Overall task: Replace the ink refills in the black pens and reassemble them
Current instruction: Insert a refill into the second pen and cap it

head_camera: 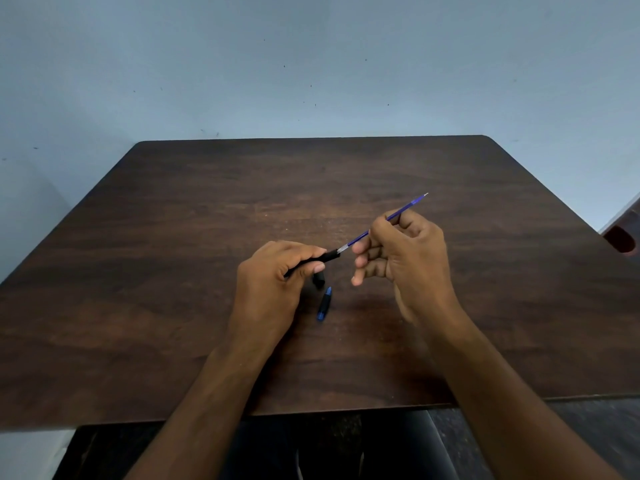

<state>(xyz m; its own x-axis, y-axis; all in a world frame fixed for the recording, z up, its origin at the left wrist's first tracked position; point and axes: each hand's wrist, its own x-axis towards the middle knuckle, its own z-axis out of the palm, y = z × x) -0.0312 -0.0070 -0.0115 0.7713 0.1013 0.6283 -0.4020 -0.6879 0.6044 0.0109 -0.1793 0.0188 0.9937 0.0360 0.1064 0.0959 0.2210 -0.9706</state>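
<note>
Surface (173, 271) — dark brown, wood-grain pattern. Wall (311, 64) pale blue-grey, dark specks. Pen barrel (329, 256) black. Refill (384, 221) blue, clear near end. Loose tip piece (324, 303) — blue and black.

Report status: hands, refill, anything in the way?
Left hand grips black barrel. Right hand pinches blue refill, partly in barrel. Loose pen piece on table, clear.

Two hands at one dark wooden table (207, 209): one black pen barrel (328, 256), one blue ink refill (391, 218) pointing toward two o'clock, one blue-and-black pen piece (324, 304), one small black piece (319, 279) beside it.
</note>
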